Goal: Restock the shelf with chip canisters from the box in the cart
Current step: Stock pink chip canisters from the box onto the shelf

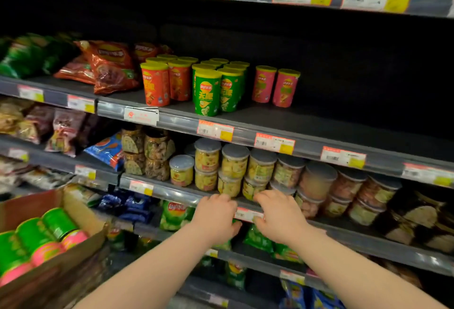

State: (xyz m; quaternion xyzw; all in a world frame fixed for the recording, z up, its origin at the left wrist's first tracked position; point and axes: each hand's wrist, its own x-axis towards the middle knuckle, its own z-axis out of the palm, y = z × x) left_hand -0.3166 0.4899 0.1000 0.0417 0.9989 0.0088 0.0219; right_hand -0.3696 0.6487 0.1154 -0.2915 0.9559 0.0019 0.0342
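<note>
Chip canisters stand on the middle shelf (270,124): orange ones (155,85), green ones (207,92) and two pink ones (285,88). To their right the shelf is bare. A cardboard box (81,242) at lower left holds several green canisters (32,235) lying on their sides, pink ends showing. My left hand (216,215) and my right hand (280,215) reach side by side toward the front rail of a lower shelf. Both have loosely bent fingers and hold nothing.
Small clear jars with grey lids (235,161) are stacked just behind my hands. Red chip bags (108,67) lie left of the canisters. Green chip bags (174,215) sit on the shelf below. Price tags (215,129) line every shelf rail.
</note>
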